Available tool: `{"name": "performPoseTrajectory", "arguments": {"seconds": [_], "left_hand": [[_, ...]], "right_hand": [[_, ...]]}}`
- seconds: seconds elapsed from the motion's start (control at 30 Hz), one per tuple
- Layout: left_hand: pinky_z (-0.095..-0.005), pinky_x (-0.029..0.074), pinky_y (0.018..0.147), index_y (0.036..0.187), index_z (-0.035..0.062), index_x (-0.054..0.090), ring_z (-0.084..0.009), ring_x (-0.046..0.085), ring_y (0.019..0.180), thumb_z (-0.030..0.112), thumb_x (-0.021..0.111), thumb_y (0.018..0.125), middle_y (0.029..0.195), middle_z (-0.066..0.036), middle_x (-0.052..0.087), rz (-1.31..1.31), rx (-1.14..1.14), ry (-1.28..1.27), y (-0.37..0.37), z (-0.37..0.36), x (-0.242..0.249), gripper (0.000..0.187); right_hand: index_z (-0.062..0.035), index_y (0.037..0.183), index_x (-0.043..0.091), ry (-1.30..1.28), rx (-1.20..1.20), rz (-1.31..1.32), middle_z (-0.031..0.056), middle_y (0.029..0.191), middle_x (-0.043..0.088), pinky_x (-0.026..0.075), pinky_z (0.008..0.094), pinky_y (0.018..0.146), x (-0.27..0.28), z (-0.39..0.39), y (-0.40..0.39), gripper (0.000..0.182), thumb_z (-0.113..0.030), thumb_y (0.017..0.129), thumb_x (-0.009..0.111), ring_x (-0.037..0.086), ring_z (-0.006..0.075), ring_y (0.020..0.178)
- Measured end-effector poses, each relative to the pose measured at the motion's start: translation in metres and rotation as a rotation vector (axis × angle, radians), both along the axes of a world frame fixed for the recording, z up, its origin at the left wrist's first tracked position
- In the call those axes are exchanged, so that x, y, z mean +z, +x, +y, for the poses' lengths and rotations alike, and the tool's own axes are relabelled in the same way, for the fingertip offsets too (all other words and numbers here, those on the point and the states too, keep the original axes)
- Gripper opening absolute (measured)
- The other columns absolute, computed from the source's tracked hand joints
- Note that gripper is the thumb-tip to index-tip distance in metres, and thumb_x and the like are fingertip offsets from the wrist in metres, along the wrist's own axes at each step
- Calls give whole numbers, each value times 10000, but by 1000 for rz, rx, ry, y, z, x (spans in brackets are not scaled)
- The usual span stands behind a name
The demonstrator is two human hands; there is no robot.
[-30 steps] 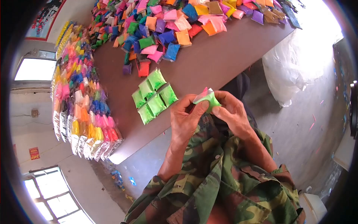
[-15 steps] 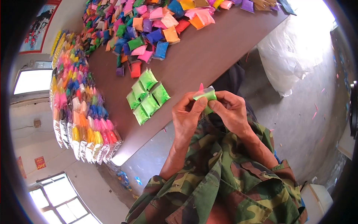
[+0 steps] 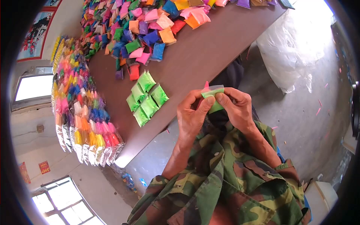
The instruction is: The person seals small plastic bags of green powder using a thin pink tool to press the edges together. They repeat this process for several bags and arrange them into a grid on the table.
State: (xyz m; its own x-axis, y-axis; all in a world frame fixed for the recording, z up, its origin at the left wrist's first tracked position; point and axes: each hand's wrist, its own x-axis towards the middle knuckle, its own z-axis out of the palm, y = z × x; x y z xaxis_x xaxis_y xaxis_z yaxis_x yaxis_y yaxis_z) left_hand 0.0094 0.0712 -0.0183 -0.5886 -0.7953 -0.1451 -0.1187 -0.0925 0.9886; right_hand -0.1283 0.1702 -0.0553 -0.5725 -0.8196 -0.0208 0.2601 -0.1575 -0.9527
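Note:
Just off the table edge, in front of my camouflage jacket, both hands pinch one small bright green packet with a clear plastic top edge. My left hand grips its left side between thumb and fingers. From the other side, my right hand has its thumb pressed on the packet's face. A thin pink piece sticks up by the left fingers; its lower part is mostly hidden. On the table nearby, several matching green packets lie side by side in neat short rows.
A large heap of mixed-colour packets covers the far part of the brown table. Filled clear bags line its left edge. A big white plastic bag stands on the floor at right, among small pink scraps.
Both hands have shifted slightly right with the green packet, and its clear top edge now lies flatter and shows more. The view has tilted a little; the packets on the table stay put.

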Motion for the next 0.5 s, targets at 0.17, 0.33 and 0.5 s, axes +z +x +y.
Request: {"name": "performPoseTrajectory", "arguments": {"seconds": [0.17,0.33,0.5], "left_hand": [[-237,474,723,1084,-16,761,-46,571,846,140,798,1034,965,30,669,-37,-53,4,-3,-1,1,168],[-244,484,726,1046,-29,739,-56,581,843,127,790,1030,940,-4,687,-34,-42,-175,-6,-6,-7,166],[-262,499,726,1052,-29,749,-81,600,824,122,801,1014,943,-35,706,-115,-19,-379,-11,-2,-7,164]], "right_hand": [[55,1189,764,-106,-82,-87,-5,996,754,547,219,807,1,-1,3,168,-37,1062,705,659,40,917],[54,1279,727,-89,10,-129,21,1096,755,564,233,867,-9,-3,1,241,-35,1057,698,674,56,990],[62,1296,712,-103,53,-222,28,1092,749,569,239,873,-14,1,-4,260,-21,1049,712,681,67,976]]}}
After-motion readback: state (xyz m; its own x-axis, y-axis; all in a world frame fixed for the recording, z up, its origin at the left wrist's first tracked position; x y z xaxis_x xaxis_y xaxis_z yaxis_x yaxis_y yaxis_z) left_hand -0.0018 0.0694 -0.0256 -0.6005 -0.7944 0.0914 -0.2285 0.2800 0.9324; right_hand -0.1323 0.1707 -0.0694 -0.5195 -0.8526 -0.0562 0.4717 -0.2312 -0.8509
